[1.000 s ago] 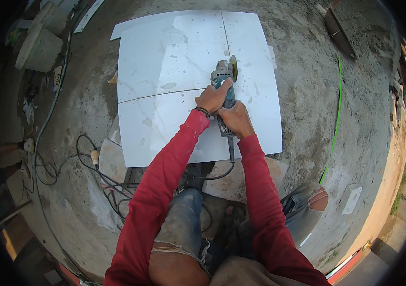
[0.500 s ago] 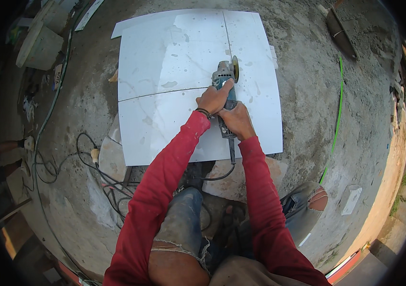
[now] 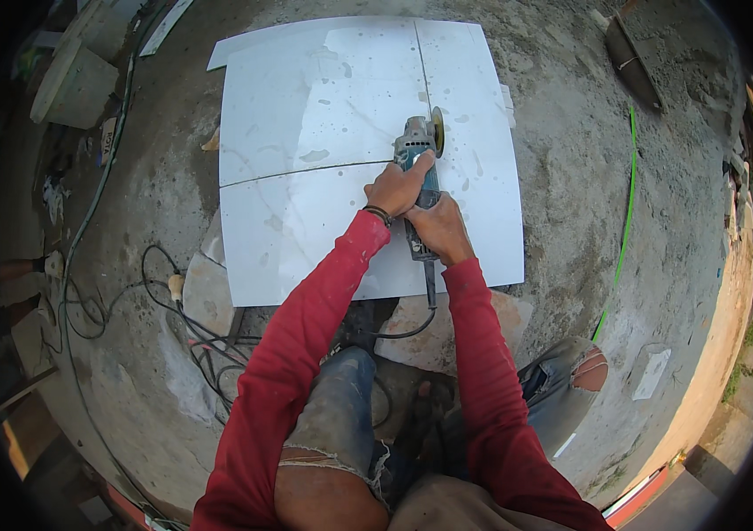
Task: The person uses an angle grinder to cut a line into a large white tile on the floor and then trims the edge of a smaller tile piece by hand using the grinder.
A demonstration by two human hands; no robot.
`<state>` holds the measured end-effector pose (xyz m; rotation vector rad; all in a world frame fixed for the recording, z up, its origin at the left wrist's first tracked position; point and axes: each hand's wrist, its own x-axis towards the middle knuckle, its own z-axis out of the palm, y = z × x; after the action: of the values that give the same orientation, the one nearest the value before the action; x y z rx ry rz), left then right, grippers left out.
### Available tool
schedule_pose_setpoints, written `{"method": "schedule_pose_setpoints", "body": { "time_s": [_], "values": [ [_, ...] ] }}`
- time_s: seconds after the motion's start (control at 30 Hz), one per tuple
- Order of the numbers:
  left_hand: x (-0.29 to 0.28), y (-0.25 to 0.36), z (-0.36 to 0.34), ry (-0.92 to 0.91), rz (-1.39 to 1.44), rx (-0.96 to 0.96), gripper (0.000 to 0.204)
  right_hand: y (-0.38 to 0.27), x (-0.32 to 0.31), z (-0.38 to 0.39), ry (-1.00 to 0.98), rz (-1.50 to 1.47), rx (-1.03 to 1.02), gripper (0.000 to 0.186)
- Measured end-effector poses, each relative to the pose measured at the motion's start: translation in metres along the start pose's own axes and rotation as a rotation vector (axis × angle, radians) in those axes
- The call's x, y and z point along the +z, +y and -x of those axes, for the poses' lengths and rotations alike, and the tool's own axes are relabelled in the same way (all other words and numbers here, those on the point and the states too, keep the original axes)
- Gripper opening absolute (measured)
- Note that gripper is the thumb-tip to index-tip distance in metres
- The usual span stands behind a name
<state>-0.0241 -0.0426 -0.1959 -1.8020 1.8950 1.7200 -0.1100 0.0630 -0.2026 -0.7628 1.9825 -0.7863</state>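
A teal and grey angle grinder point(image 3: 416, 159) is held over a large white tile point(image 3: 306, 226). My left hand point(image 3: 396, 186) wraps round the front of the grinder's body, with a dark band at the wrist. Behind it, my right hand point(image 3: 443, 228) grips the rear of the body. The grinder's cutting disc point(image 3: 437, 132) stands on edge at the dark line that runs down from the tile's far edge. A second dark line crosses the tile from its left edge to the grinder. From the grinder's rear a black cord point(image 3: 432, 288) drops past the tile's near edge.
Pale stone slabs point(image 3: 412, 334) lie by the tile's near edge. Tangled black cables point(image 3: 208, 341) and a long hose point(image 3: 84, 221) run along the left. At the far left are a bucket point(image 3: 76, 88) and another person's hand. A green strip point(image 3: 630, 195) lies at right.
The grinder and both my hands have shifted very slightly toward me along the dark line. My grip on the tool looks the same.
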Motion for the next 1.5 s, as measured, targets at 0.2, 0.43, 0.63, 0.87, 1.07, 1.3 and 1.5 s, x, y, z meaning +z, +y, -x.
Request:
{"method": "schedule_pose_setpoints", "body": {
  "time_s": [0.2, 0.43, 0.63, 0.87, 1.07, 1.3, 1.5],
  "values": [
    [0.003, -0.004, 0.0, 0.016, 0.001, 0.016, 0.108, 0.001, 0.005, 0.002, 0.09, 0.038, -0.028, 0.056],
    [0.003, -0.004, 0.001, 0.003, -0.013, 0.023, 0.107, 0.002, 0.003, 0.004, 0.051, 0.014, -0.016, 0.067],
    [0.006, -0.009, -0.002, 0.026, 0.013, 0.027, 0.104, 0.001, 0.005, 0.006, 0.092, 0.048, -0.019, 0.061],
    [0.002, -0.002, -0.006, 0.066, 0.104, 0.05, 0.096, -0.013, -0.004, 0.002, 0.043, 0.061, -0.022, 0.078],
    [-0.014, 0.038, -0.01, 0.161, 0.104, 0.183, 0.094, -0.053, -0.028, -0.009, 0.093, 0.01, -0.199, 0.071],
    [-0.013, 0.067, 0.029, -0.116, 0.771, 0.409, 0.087, -0.075, -0.083, 0.023, 0.058, -0.152, -0.231, 0.042],
    [-0.012, 0.022, 0.046, 0.019, 0.666, 0.527, 0.06, -0.071, -0.128, 0.061, -0.045, -0.338, -0.101, 0.032]
  ]
}}
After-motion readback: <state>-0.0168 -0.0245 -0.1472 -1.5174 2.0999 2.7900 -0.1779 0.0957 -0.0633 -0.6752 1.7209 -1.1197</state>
